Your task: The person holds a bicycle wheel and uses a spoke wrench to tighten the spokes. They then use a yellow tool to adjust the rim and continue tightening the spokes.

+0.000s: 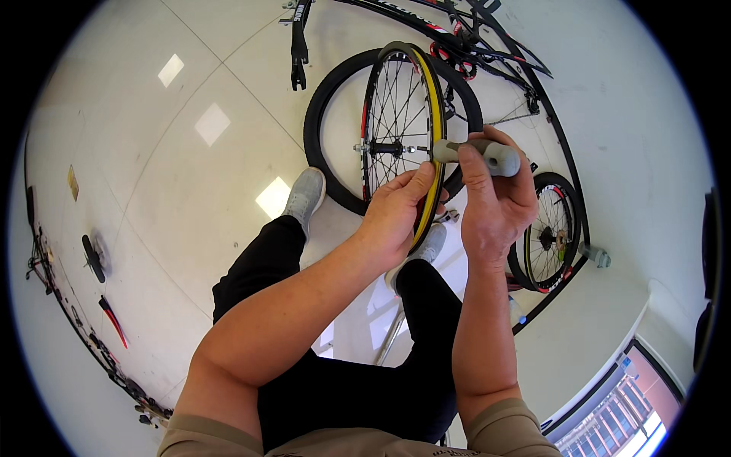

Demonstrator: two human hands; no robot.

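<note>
A spoked bicycle wheel (436, 95) without a tyre stands upright in front of me, with a yellow strip running around its rim. My left hand (394, 212) grips the near part of the rim, thumb over the yellow strip. In my right hand (496, 199) is a screwdriver-like tool (502, 161) with a thick grey handle, pointed at the outer side of the rim near hub height. Its tip is hidden at the rim. Behind the wheel, a black tyre (314, 126) lies on the floor.
A black bicycle frame (403, 14) lies at the far side, its fork (299, 53) pointing toward me. Another wheel with a tyre (576, 221) is to the right. A red-and-black strip (113, 321) and a dark pedal-like part (94, 259) lie left. My shoes (306, 196) flank the wheel.
</note>
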